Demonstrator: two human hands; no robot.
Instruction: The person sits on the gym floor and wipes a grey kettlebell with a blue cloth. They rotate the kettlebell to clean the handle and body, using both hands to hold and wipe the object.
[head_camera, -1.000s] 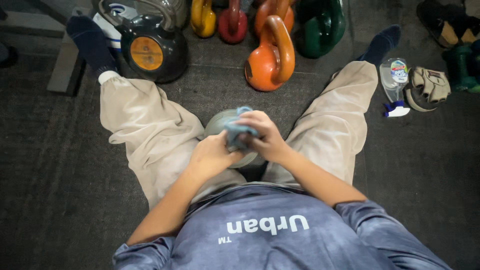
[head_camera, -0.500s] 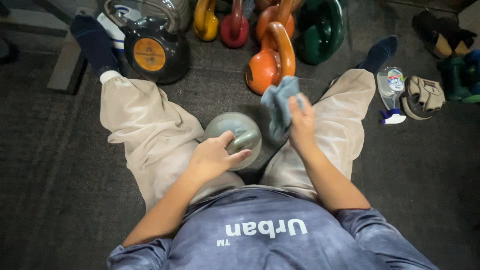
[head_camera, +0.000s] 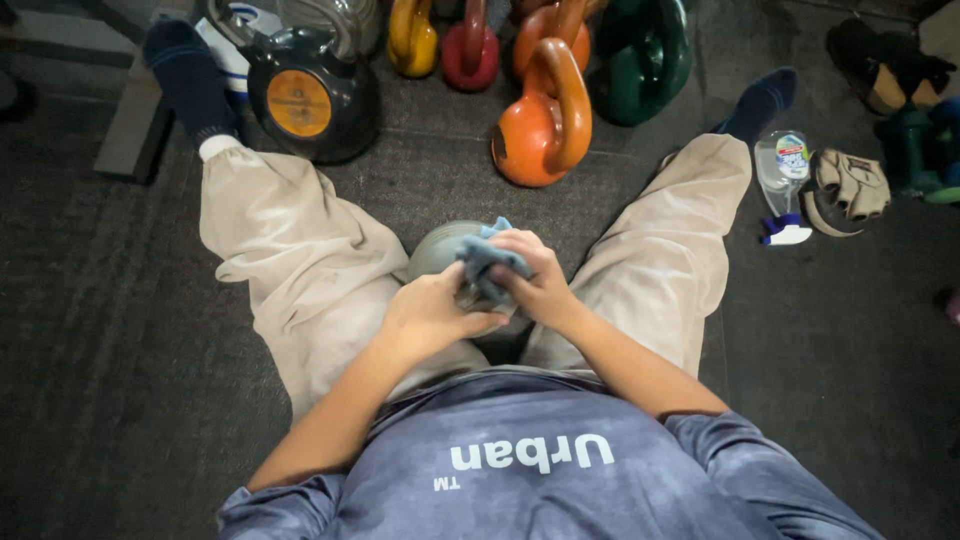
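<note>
A grey kettlebell (head_camera: 440, 250) is seen on the dark floor (head_camera: 120, 380) between the spread legs, close to the body. The left hand (head_camera: 430, 318) is laid against its near side, fingers curled round it. A blue cloth (head_camera: 487, 268) is pinched in the grip of the right hand (head_camera: 535, 283) and pressed onto the top of the kettlebell, just beside the left hand. Farther off, an orange kettlebell (head_camera: 540, 125) is set upright, with a black kettlebell (head_camera: 310, 100) to its left. At the right, a spray bottle (head_camera: 783, 180) is laid flat beside a glove (head_camera: 850, 185).
</note>
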